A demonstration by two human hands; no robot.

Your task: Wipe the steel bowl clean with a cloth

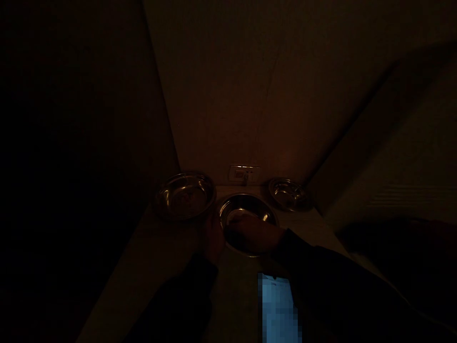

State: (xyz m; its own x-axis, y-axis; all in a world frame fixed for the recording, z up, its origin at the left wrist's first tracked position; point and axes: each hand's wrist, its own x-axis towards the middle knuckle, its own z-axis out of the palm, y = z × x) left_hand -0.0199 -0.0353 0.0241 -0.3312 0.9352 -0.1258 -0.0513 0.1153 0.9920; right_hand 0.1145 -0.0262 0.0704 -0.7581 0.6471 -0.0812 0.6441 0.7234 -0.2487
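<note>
The room is very dark. Three shiny steel bowls stand on a pale counter (150, 267). The middle bowl (246, 207) is nearest to me. My left hand (214, 238) rests against its left rim, fingers curled on the edge. My right hand (255, 233) lies inside the bowl, over its bottom; its fingers are too dim to read. Both arms wear dark sleeves. A larger bowl (184, 195) stands at the left, a smaller one (288, 194) at the right.
A wall socket plate (244, 173) sits on the back wall behind the bowls. A lit blue screen (278, 309) glows on the counter near me. Walls close in on the left and right. A dark shape (403, 257) lies at the right.
</note>
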